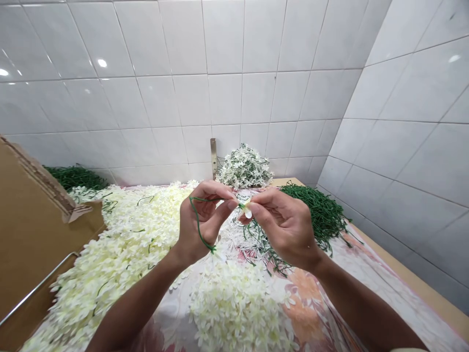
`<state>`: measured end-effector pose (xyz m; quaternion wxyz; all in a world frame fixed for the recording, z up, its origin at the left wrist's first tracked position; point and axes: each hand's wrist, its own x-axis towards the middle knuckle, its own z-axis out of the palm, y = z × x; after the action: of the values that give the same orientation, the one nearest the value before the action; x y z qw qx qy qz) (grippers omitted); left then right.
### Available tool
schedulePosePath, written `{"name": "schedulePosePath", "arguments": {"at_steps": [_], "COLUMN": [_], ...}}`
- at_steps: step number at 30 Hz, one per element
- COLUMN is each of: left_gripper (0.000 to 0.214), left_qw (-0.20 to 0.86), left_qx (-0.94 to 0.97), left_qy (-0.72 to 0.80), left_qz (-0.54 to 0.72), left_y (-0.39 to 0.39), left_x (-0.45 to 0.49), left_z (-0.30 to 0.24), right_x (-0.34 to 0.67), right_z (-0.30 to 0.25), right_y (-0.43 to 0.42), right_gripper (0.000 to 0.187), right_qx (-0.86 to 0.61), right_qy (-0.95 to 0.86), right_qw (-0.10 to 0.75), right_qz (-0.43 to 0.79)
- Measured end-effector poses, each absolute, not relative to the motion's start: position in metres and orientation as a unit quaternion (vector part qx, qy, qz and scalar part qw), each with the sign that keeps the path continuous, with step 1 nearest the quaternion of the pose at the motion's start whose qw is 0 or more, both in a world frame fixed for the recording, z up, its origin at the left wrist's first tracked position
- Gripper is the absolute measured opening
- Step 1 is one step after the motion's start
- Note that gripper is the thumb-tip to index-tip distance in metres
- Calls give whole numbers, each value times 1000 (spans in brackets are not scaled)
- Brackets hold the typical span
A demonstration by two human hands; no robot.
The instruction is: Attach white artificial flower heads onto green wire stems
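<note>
Between my thumb and fingers, my left hand [205, 215] pinches a thin green artificial stem [198, 222], which loops over the back of the hand and hangs down. My right hand [284, 225] pinches a small white artificial flower [248, 211] at the stem's tip. Both hands meet at this point, fingertips nearly touching. Under them lies a heap of loose cream-white flowers [242, 308]. Just behind the hands are thin white pieces [236, 237] with some green stems among them.
A wide heap of cream flowers [139, 234] spreads at left beside a cardboard box [32, 220]. Green stems [317, 215] are piled at right, more green stems [75, 177] at the far left. Finished-looking white flower sprigs [244, 166] stand against the tiled wall [223, 98].
</note>
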<state>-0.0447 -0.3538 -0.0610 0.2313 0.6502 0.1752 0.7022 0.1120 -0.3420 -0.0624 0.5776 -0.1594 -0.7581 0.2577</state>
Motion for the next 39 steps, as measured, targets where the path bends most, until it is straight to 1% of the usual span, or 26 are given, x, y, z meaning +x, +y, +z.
{"name": "schedulePosePath", "arguments": {"at_steps": [4, 7, 9, 14, 18, 21, 25, 28, 30, 34, 39], "left_gripper": [10, 9, 8, 13, 17, 12, 1, 3, 0, 4, 6], "left_qw": [202, 198, 216, 300, 336, 310, 205, 144, 145, 171, 194], "left_qx": [635, 637, 634, 617, 614, 645, 693, 698, 698, 700, 661], "left_qy": [177, 182, 198, 234, 243, 230, 249, 276, 276, 257, 297], "left_qz": [725, 722, 715, 689, 671, 659, 645, 645, 645, 644, 661], "left_y": [-354, -354, -355, -356, -352, -351, -357, -361, -362, -361, -361], "left_x": [-44, -43, -42, -42, -43, -44, -45, -45, -44, -40, -39], "left_z": [-61, -62, -63, -64, -64, -62, -61, -60, -60, -60, -61], "right_x": [113, 113, 113, 112, 112, 112, 112, 111, 110, 106, 101], "right_z": [-62, -62, -62, -61, -61, -63, -66, -67, -67, -69, -74], "right_y": [-342, -342, -342, -342, -341, -340, -340, -341, -342, -341, -341], "right_gripper": [6, 7, 7, 6, 6, 7, 7, 7, 8, 9, 7], "right_qx": [-157, -155, -156, -145, -138, -143, -181, -193, -194, -185, -178], "right_qy": [-759, -763, -760, -759, -759, -764, -766, -766, -763, -753, -725], "right_qw": [576, 571, 574, 581, 582, 589, 602, 602, 605, 615, 637], "right_qz": [259, 258, 259, 256, 257, 222, 134, 119, 118, 145, 193]}}
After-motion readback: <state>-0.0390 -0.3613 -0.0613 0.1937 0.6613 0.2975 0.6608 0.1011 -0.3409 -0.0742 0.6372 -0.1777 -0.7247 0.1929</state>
